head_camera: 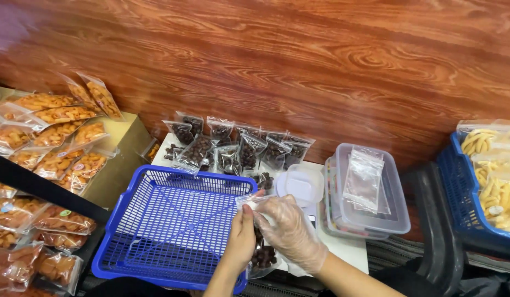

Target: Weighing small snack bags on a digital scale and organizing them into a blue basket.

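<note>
My left hand (pixel 241 239) and my right hand (pixel 290 231), which wears a clear plastic glove, both pinch the top edge of a small clear zip bag of dark brown round snacks (pixel 263 256). The bag hangs upright between the hands, just past the right rim of an empty blue plastic basket (pixel 172 225). Behind the hands, several filled bags of the same dark snacks (pixel 238 146) stand in a row on a white surface.
A clear tub holding empty zip bags (pixel 370 190) and a small clear lid (pixel 300 184) sit right of the hands. Bags of orange snacks (pixel 57 143) fill the left side. A blue basket of yellow stick snacks (pixel 488 181) stands at far right. Wood-grain floor lies beyond.
</note>
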